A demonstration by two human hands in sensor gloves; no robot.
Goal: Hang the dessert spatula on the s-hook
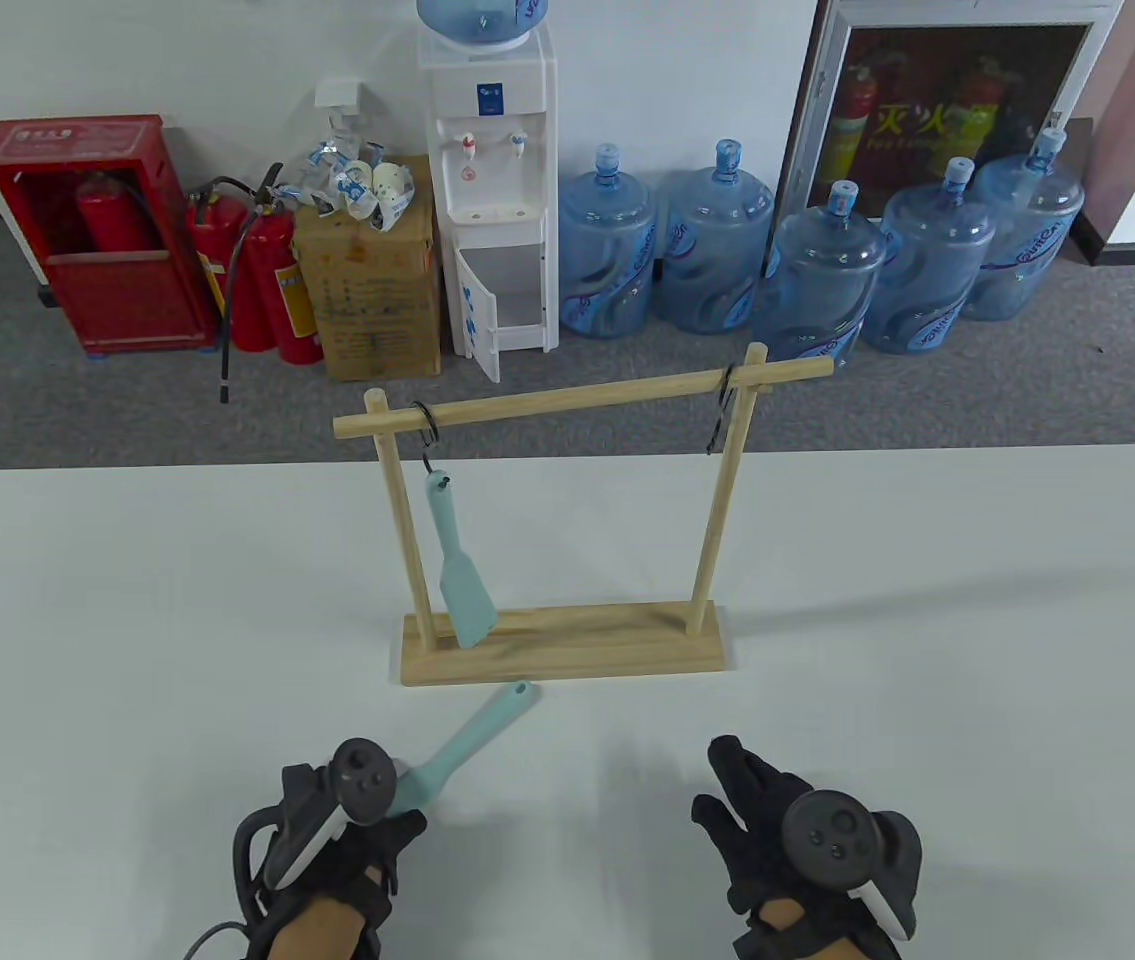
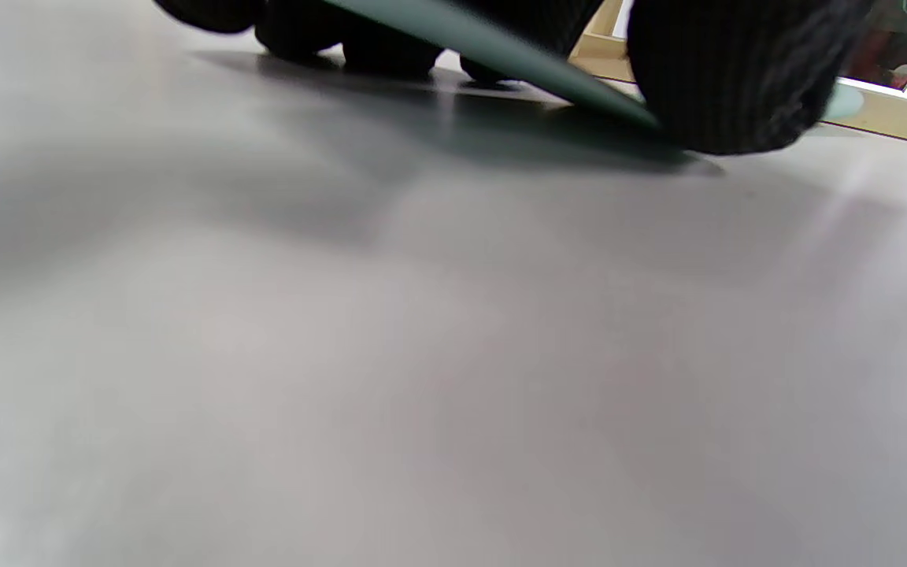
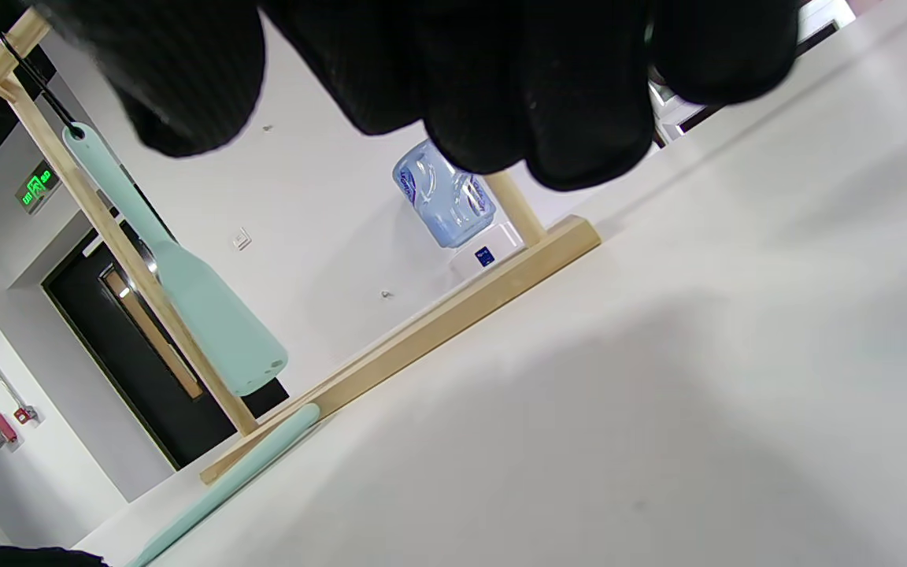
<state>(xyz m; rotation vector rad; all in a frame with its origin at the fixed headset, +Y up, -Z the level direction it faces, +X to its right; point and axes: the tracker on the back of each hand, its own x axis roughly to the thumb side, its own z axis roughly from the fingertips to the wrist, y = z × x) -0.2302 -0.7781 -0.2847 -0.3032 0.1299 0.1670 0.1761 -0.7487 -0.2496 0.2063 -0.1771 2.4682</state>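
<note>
A teal dessert spatula [image 1: 472, 735] lies slanted on the white table in front of the wooden rack [image 1: 567, 650], its handle end pointing at the rack's base. My left hand [image 1: 397, 800] grips its blade end; in the left wrist view the blade [image 2: 501, 51] runs between my thumb [image 2: 737, 87] and fingers, its edge on the table. A second teal spatula [image 1: 462, 580] hangs from the left S-hook [image 1: 426, 425]. The right S-hook [image 1: 721, 410] hangs empty on the crossbar. My right hand [image 1: 742, 790] is open and empty, right of the spatula.
The rack stands mid-table, its crossbar [image 1: 587, 395] on two posts. The right wrist view shows the hanging spatula [image 3: 201, 307], the lying one [image 3: 241, 465] and the rack base [image 3: 453, 303]. Water bottles [image 1: 817, 270], a dispenser and fire extinguishers stand beyond the table's far edge.
</note>
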